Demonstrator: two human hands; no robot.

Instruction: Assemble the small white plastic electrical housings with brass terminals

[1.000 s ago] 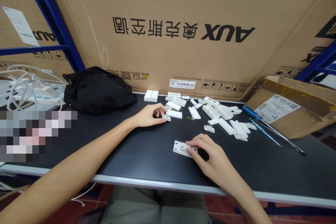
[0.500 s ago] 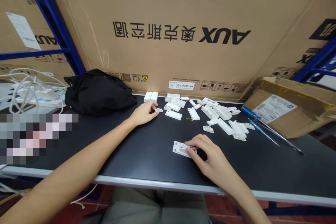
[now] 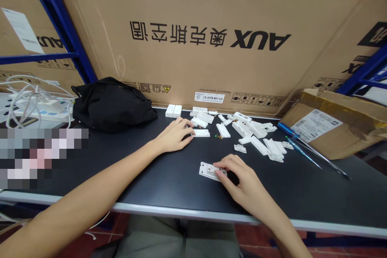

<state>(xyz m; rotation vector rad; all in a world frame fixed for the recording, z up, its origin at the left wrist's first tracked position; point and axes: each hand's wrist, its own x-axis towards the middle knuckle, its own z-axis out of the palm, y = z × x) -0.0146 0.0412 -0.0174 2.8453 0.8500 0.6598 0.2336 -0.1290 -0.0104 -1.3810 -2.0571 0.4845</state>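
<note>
My right hand [image 3: 242,179] rests on the black table [image 3: 169,177], its fingertips pinching the right end of a flat white plastic part [image 3: 209,170]. My left hand [image 3: 174,134] reaches toward the back of the table, fingers curled over the left end of another long white plastic part [image 3: 202,133]. A scatter of several white plastic housings [image 3: 250,135] lies just beyond and to the right of both hands. Two small white blocks [image 3: 173,111] stand together behind my left hand.
A black bag [image 3: 111,102] lies at the back left. Two blue-handled screwdrivers [image 3: 302,145] lie at the right, beside an open cardboard box [image 3: 335,129]. A large AUX carton [image 3: 211,36] walls off the back. White cables and a power strip [image 3: 36,105] sit far left.
My left hand slid a little to the right and came down onto the end of the long white part. My right hand stayed on the flat part.
</note>
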